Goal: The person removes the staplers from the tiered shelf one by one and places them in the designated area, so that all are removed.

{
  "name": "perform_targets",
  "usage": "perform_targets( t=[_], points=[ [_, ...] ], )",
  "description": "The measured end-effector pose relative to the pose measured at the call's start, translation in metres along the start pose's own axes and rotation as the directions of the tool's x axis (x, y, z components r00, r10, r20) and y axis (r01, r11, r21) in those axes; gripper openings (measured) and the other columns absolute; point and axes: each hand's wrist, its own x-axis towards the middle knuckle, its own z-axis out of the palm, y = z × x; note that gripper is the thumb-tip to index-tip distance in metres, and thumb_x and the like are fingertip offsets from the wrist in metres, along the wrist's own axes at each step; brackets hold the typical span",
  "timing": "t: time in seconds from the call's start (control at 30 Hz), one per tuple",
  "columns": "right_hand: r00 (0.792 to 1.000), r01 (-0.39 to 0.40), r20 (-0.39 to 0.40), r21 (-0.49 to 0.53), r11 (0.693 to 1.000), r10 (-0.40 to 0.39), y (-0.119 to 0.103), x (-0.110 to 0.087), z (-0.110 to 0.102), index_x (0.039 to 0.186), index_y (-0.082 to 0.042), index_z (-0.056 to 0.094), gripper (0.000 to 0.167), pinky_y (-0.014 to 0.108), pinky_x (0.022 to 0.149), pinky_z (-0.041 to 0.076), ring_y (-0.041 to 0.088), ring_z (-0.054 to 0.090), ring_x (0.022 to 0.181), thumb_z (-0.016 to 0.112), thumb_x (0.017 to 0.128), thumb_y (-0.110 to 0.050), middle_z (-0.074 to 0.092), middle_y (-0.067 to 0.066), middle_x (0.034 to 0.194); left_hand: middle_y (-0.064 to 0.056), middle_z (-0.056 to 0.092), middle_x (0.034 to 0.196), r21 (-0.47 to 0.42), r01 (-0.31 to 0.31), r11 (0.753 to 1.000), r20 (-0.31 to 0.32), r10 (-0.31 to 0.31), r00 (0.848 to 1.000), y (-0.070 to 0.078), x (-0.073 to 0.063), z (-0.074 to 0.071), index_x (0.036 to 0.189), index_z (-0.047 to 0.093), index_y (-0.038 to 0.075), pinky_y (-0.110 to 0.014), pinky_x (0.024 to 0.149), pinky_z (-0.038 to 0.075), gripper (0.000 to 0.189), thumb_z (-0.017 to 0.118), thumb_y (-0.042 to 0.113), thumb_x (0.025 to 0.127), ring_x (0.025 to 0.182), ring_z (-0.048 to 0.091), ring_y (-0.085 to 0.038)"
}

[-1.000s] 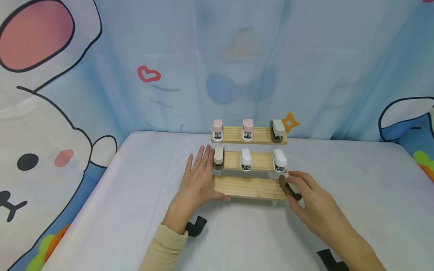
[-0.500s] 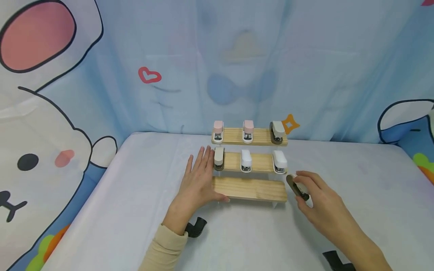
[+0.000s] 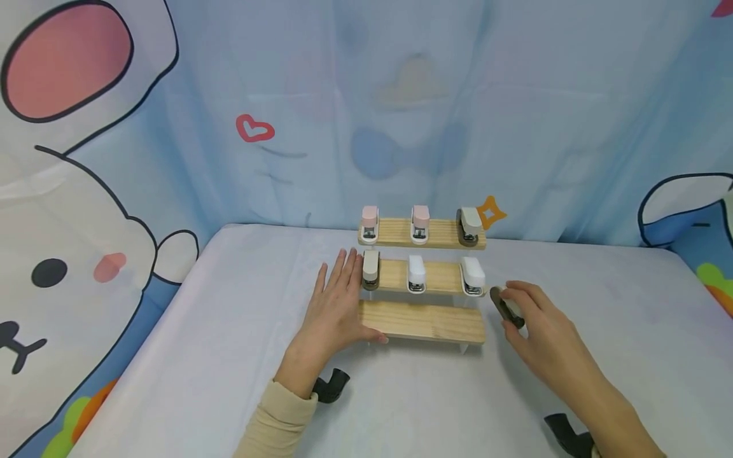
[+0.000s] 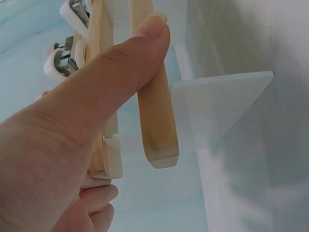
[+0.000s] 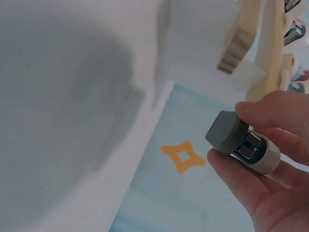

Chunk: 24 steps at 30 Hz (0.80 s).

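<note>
My right hand [image 3: 541, 327] pinches a small dark grey and cream stapler [image 3: 506, 308] between thumb and fingers, just right of the tiered wooden rack and apart from it. In the right wrist view the stapler [image 5: 241, 140] shows its dark base and metal inside. My left hand [image 3: 338, 312] rests along the rack's left end with fingers straight, its thumb [image 4: 145, 43] lying on the edge of the lowest board [image 3: 424, 320], which is bare. The middle board [image 3: 391, 275] carries a cream stapler [image 3: 371, 270] and two white staplers [image 3: 417, 273].
The top board [image 3: 395, 233] bears two pink staplers [image 3: 420, 224] and one grey-green stapler [image 3: 469, 226]. Clear plastic supports [image 4: 217, 96] hold the boards above the white tablecloth [image 3: 240, 299]. A blue printed curtain [image 3: 303, 114] hangs behind the table.
My right hand has carried the stapler off the lowest board's right end, moving it rightward and slightly away from the rack. The left hand stays put.
</note>
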Motion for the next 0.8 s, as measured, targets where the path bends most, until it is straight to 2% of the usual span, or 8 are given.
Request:
perform_targets(
  t=[0.27,0.4,0.67,0.8],
  points=[
    [1.0,0.013,-0.017,-0.01,1.0,-0.014,0.018,0.008,0.006,0.116,0.009,0.058,0.051,0.051,0.068,0.058,0.042,0.065,0.095,0.079,0.07,0.01,0.055,0.026,0.125,-0.013,0.009,0.167,0.01,-0.002,1.0,-0.008,0.002,1.0,0.0,0.0,0.001,0.159,0.011,0.002,-0.05,0.126,0.005,0.145,0.088,0.067,0.054,0.156,0.003,-0.028],
    [1.0,-0.015,0.006,-0.012,1.0,0.015,0.026,0.012,0.009,0.117,0.01,0.057,0.05,0.053,0.068,0.058,0.043,0.065,0.093,0.078,0.072,0.01,0.053,0.028,0.125,-0.012,0.007,0.167,0.009,0.002,1.0,0.002,-0.002,1.0,0.0,-0.001,0.0,0.159,0.01,0.002,-0.05,0.126,0.004,0.145,0.087,0.067,0.055,0.156,0.002,-0.027],
    [1.0,-0.004,0.013,-0.019,1.0,0.004,0.042,0.023,0.013,0.117,0.011,0.057,0.047,0.056,0.067,0.056,0.045,0.064,0.091,0.076,0.074,0.01,0.053,0.03,0.124,-0.012,0.007,0.168,0.006,0.001,1.0,0.002,-0.001,1.0,0.0,0.0,0.0,0.159,0.009,0.002,-0.049,0.127,0.002,0.145,0.087,0.066,0.055,0.156,-0.002,-0.025],
    [0.999,-0.028,0.042,-0.026,0.999,0.029,0.048,0.028,0.018,0.118,0.012,0.056,0.047,0.058,0.07,0.054,0.045,0.062,0.093,0.075,0.075,0.01,0.051,0.03,0.124,-0.014,0.009,0.167,0.01,-0.004,1.0,0.002,0.003,1.0,0.0,0.0,0.0,0.159,0.009,0.002,-0.05,0.126,0.004,0.145,0.088,0.066,0.055,0.156,0.0,-0.026]
  ],
)
